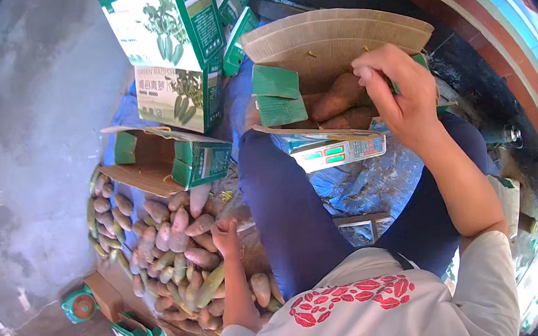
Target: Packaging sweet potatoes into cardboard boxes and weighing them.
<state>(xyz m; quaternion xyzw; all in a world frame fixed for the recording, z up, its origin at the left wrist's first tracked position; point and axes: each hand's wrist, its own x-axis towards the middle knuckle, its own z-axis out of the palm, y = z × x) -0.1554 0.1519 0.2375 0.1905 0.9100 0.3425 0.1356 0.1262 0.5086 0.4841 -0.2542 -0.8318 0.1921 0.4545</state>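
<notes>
My right hand (pixel 402 93) hovers over an open cardboard box (pixel 339 29), its fingers curled in and thumb alongside them, with nothing seen in it. Inside that box lie large reddish-brown radishes (pixel 339 96), partly covered by the hand and the flaps. Low on my left, beside my knee, my left hand (pixel 227 240) has its fingers closed around one end of a brownish radish (pixel 241 218). Below and left of it spreads a pile of pinkish-brown and green radishes (pixel 189 260).
A scale (pixel 335 153) with a lit display and keypad stands between my knees, in front of the box. Another open box (pixel 155 157) lies tilted at the pile's far edge. Printed green-and-white cartons (pixel 156 36) are stacked behind it. A grey wall (pixel 29 152) rises at left.
</notes>
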